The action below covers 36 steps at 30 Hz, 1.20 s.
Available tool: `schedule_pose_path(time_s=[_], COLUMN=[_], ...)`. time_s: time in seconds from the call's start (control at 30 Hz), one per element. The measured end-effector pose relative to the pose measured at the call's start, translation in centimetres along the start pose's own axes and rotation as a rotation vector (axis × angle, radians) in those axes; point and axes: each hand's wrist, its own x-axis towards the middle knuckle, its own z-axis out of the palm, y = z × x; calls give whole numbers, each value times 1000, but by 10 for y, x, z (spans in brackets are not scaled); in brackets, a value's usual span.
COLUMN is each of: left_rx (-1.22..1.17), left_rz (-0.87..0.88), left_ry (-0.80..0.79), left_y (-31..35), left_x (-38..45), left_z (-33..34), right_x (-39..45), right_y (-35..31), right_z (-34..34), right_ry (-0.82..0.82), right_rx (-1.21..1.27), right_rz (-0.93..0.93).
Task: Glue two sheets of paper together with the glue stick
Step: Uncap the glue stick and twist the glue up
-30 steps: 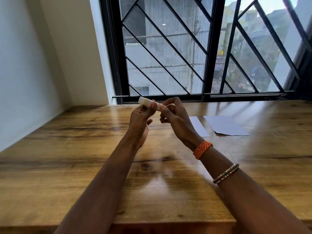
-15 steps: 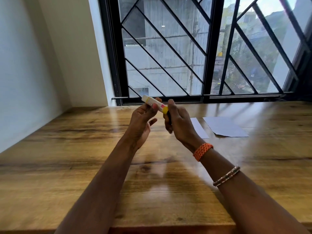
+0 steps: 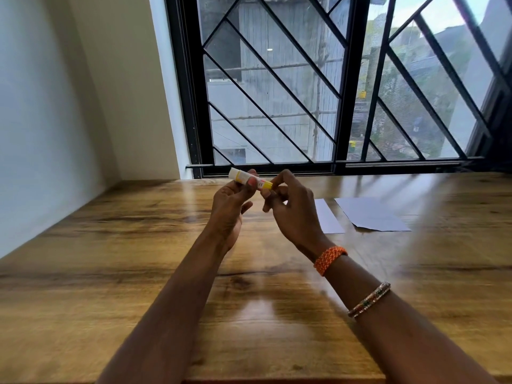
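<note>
No containers here, just a glue stick (image 3: 250,180) held up above the wooden table (image 3: 110,273), in front of the window (image 3: 304,92). The left hand (image 3: 231,206) pinches its middle between thumb and fingertips, palm up. The right hand (image 3: 291,209) has curled fingers pinching the yellow end. Two paper sheets (image 3: 371,216) lie flat on the table, just right of the right hand.

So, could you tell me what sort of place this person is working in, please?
Probably a room in a home or small office, some floors up in a town. A wide wooden table meets a black-framed window with a diagonal metal grille, buildings show outside, and the walls are plain and painted.
</note>
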Motion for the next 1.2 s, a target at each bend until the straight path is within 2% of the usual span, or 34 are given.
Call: schedule_pose_path(time_s=[0.1, 0.17, 0.33, 0.43, 0.6, 0.7, 0.8, 0.87, 1.07, 1.2], left_rx=[15, 7, -17, -6, 44, 58, 61, 53, 63, 100], left_rz=[39, 56, 42, 42, 23, 22, 58, 74, 99, 66], left_ry=[-54, -70, -112, -117, -35, 56, 73, 33, -128, -166], left_y=[0, -3, -3, -2, -7, -11, -7, -2, -1, -4], left_x=[-1, -2, -2, -4, -6, -8, -7, -6, -4, -7], left_z=[0, 1, 2, 1, -2, -6, -2, 2, 1, 4], right_x=[5, 6, 1, 1, -4, -11, -8, -1, 4, 0], right_y=[-2, -3, -9, -11, -10, -10, -10, -9, -4, -4], right_z=[-9, -12, -7, -8, -2, 5, 4, -1, -9, -7], right_ry=[-171, -258, -261, -246, -72, -93, -75, -70, -224, -161], right_rx=[304, 448, 635, 546, 379, 365, 333, 379, 488, 516], right_rz=[265, 337, 497, 424, 325, 301, 249, 249, 362, 455])
